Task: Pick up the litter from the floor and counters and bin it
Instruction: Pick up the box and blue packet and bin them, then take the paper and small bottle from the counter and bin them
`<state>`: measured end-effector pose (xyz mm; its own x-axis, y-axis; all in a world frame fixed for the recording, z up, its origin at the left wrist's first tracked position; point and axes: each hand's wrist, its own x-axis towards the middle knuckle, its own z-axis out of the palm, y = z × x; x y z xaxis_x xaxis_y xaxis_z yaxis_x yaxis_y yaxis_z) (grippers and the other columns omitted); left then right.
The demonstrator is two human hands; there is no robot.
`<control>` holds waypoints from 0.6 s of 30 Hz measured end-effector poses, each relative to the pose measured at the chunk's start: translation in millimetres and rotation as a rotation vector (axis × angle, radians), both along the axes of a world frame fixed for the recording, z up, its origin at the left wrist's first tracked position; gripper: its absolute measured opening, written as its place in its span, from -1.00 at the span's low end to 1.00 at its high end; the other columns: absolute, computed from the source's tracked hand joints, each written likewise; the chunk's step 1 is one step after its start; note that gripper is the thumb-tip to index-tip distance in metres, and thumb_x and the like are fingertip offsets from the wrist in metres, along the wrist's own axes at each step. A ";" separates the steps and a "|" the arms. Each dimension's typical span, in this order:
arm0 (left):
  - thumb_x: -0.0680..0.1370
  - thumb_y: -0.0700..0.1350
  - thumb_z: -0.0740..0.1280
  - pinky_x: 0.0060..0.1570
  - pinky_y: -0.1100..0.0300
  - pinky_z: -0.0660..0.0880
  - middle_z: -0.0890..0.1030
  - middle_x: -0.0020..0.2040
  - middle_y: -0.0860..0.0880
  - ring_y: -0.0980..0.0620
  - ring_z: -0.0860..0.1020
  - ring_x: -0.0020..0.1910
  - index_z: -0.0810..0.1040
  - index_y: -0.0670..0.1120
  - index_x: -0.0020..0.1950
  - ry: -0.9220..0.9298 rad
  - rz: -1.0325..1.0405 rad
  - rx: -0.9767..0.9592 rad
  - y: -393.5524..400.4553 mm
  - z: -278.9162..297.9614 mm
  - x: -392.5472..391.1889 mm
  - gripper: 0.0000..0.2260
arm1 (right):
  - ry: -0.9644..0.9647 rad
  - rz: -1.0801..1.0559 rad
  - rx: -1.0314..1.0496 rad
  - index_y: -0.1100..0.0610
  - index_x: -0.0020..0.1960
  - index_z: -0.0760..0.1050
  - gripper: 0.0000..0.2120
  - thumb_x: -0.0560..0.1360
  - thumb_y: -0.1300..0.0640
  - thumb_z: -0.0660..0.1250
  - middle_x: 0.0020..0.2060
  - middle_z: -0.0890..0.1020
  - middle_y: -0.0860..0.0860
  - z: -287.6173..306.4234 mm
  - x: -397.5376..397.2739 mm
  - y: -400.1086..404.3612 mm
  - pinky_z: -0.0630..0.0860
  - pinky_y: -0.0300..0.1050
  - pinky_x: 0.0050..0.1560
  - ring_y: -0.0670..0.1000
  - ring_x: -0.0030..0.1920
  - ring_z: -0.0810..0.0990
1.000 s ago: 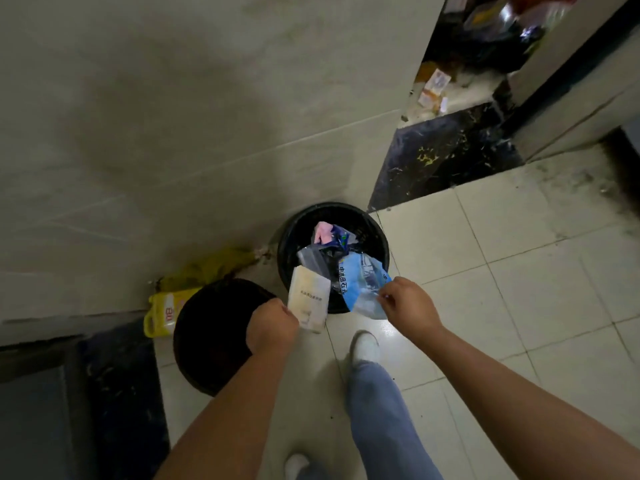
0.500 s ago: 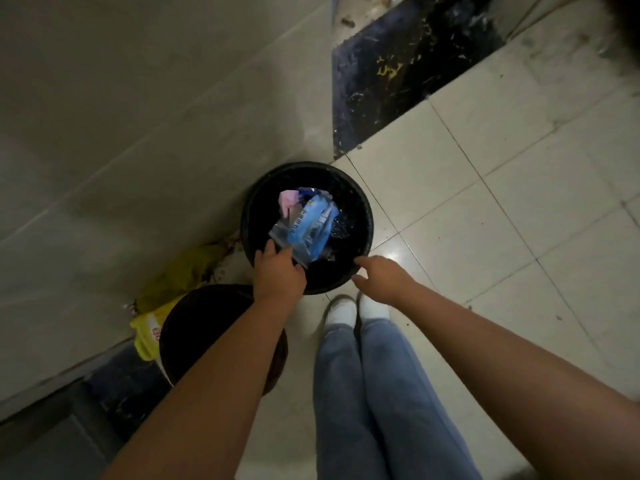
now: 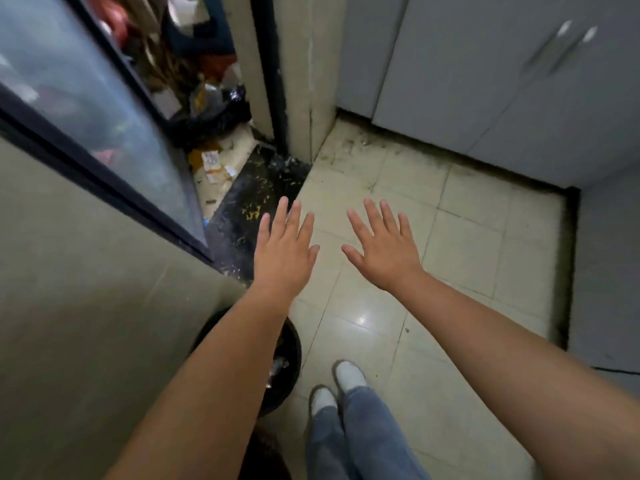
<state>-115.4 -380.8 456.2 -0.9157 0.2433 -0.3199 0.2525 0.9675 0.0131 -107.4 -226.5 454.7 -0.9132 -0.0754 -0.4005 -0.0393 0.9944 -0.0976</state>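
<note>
My left hand (image 3: 284, 251) and my right hand (image 3: 384, 247) are stretched out in front of me, palms down, fingers spread, nothing in either. The black round bin (image 3: 289, 362) stands on the floor below my left forearm, which hides most of it; some wrappers show inside. Scraps of paper litter (image 3: 214, 166) lie on the floor past the dark threshold, in the doorway at upper left.
A tiled wall (image 3: 86, 289) fills the left. A glass door (image 3: 86, 88) stands open with clutter and a black bag (image 3: 211, 119) behind it. Grey cabinets (image 3: 502, 81) line the back right. Pale floor tiles (image 3: 467, 237) lie ahead; my feet (image 3: 336, 386) stand near the bin.
Both hands let go of the wrappers, which dropped into the bin. The hands have lifted away and spread open, and my view has swung up toward the doorway and cabinets.
</note>
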 end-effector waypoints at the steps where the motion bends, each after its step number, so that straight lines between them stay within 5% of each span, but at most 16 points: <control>1: 0.67 0.06 -0.05 0.55 -0.03 -0.18 -0.15 0.59 -0.08 -0.09 -0.23 0.57 -0.13 -0.06 0.57 0.027 -0.051 0.017 19.7 19.4 -10.3 -0.48 | 0.036 -0.054 0.007 -0.04 0.53 -0.19 -0.42 0.60 -0.16 -0.08 0.56 -0.20 0.04 21.8 -2.7 19.1 -0.23 0.11 0.54 0.11 0.55 -0.24; 10: 0.66 0.01 0.02 0.55 0.02 -0.17 -0.10 0.60 -0.08 -0.08 -0.20 0.57 -0.04 -0.10 0.57 0.211 -0.544 0.223 248.4 181.6 -27.5 -0.49 | 0.270 -0.521 0.106 0.00 0.54 -0.15 -0.41 0.60 -0.15 -0.04 0.56 -0.16 0.07 187.3 42.0 209.3 -0.21 0.09 0.54 0.11 0.56 -0.22; 18: 0.67 0.01 0.01 0.55 0.06 -0.17 -0.09 0.60 -0.08 -0.04 -0.18 0.58 -0.07 -0.14 0.57 0.272 -0.823 0.338 461.4 272.4 1.9 -0.47 | 0.393 -0.939 0.168 0.01 0.54 -0.11 -0.43 0.61 -0.14 -0.05 0.56 -0.11 0.08 274.5 118.7 395.8 -0.16 0.10 0.54 0.14 0.56 -0.19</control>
